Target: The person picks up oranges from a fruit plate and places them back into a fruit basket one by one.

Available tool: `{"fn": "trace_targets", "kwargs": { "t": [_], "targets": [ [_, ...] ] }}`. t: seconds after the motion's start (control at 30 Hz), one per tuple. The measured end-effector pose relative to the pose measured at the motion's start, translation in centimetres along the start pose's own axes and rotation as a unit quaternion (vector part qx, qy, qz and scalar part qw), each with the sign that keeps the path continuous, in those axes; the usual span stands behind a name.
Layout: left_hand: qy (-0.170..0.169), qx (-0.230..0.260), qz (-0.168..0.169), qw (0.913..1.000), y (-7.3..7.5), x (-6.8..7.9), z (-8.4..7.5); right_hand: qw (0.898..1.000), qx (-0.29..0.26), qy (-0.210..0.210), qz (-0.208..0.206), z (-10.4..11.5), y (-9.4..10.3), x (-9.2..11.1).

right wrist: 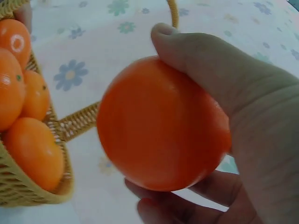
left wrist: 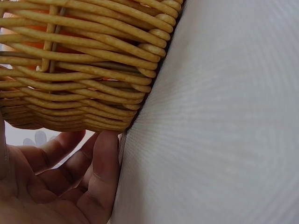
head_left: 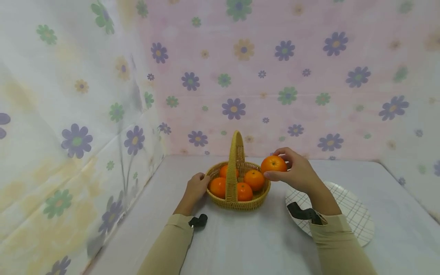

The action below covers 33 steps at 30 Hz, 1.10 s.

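Observation:
A woven wicker basket point(head_left: 243, 206) with a tall arched handle point(head_left: 232, 168) stands on the table and holds several oranges point(head_left: 254, 180). At its left side, my left hand point(head_left: 197, 188) grips the rim; in the left wrist view its fingers point(left wrist: 105, 156) meet the wicker edge. My right hand point(head_left: 300, 171) holds another orange point(head_left: 274, 163) between thumb and fingers, above the right rim of the basket. This orange point(right wrist: 161, 126) fills the middle of the right wrist view, with the oranges in the basket to its left.
A white plate point(head_left: 347, 206) with a dark grid pattern lies at the right, partly under my right forearm. White cloth covers the table point(head_left: 247, 244). Flower-printed fabric point(head_left: 213, 88) hangs behind and at both sides. Each wrist carries a small black camera point(head_left: 198, 220).

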<state>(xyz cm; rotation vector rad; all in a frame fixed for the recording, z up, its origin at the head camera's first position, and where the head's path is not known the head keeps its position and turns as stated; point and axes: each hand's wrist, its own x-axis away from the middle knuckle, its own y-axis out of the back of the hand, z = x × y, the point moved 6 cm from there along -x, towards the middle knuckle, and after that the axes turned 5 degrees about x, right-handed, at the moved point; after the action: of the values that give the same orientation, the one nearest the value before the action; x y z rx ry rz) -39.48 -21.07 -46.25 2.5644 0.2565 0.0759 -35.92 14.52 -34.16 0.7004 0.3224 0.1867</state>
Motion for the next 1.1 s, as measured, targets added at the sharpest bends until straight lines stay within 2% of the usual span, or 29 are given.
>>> {"fn": "trace_targets", "kwargs": {
  "t": [0.17, 0.3, 0.63, 0.8, 1.1],
  "targets": [
    [-0.009, -0.001, -0.004, 1.0, 0.4, -0.1, 0.0, 1.0, 0.001, -0.018, -0.019, 0.1, -1.6, -0.6],
    [-0.001, -0.007, -0.011, 0.9999, 0.5, -0.2, 0.0, 1.0, 0.005, -0.019, -0.023, 0.2, -2.9, -0.9],
    [-0.002, -0.016, 0.002, 0.9999, 0.0, -0.1, 0.1, 0.997, -0.007, 0.014, -0.076, 0.9, -5.9, -0.7],
    [0.001, -0.018, 0.004, 0.9998, -0.1, 0.0, 0.2, 0.996, -0.031, 0.003, -0.081, 1.1, -7.0, -0.6],
    [-0.005, -0.018, -0.002, 0.9998, 0.0, 0.0, -0.1, 0.997, -0.016, -0.001, -0.072, 0.7, -8.3, -0.7]
  ]
}}
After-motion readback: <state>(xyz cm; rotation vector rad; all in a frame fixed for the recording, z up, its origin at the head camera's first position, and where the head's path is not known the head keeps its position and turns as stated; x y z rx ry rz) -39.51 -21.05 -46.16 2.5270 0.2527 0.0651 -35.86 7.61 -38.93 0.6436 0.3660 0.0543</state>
